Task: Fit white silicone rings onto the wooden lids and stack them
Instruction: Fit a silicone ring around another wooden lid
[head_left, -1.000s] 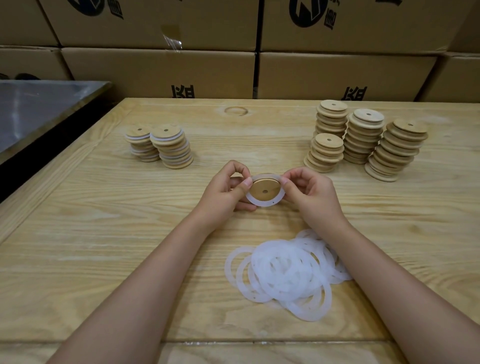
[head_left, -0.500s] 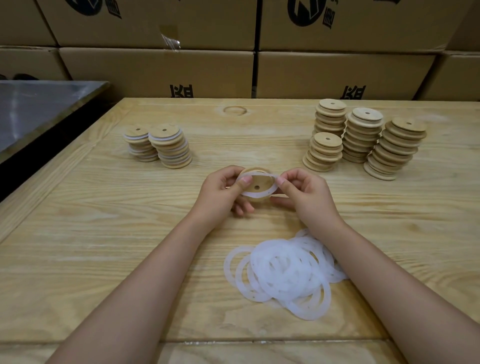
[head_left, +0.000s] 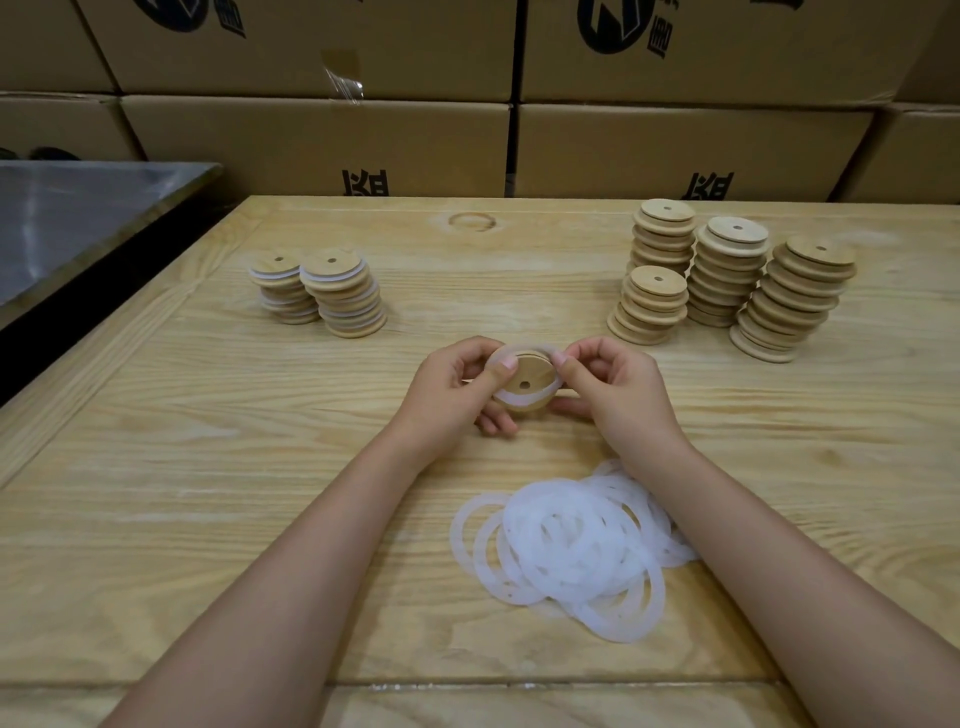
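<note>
A round wooden lid (head_left: 530, 375) with a small centre hole is held above the table between both hands. My left hand (head_left: 457, 387) grips its left edge, thumb on top. My right hand (head_left: 618, 387) pinches the white silicone ring (head_left: 506, 399) that lies partly around the lid, its far arc lifted above the rim. A loose heap of white rings (head_left: 566, 545) lies on the table near me. Two short stacks of lids with rings (head_left: 322, 291) stand at the left. Several taller stacks of bare lids (head_left: 727, 275) stand at the right.
The work surface is a pale wooden table (head_left: 182, 467). Cardboard boxes (head_left: 363, 140) form a wall behind it. A grey metal surface (head_left: 78, 218) borders the table at the far left, with a dark gap between.
The lid has tilted flatter and the ring has slipped further around it; both hands shifted slightly while working the ring along the rim.
</note>
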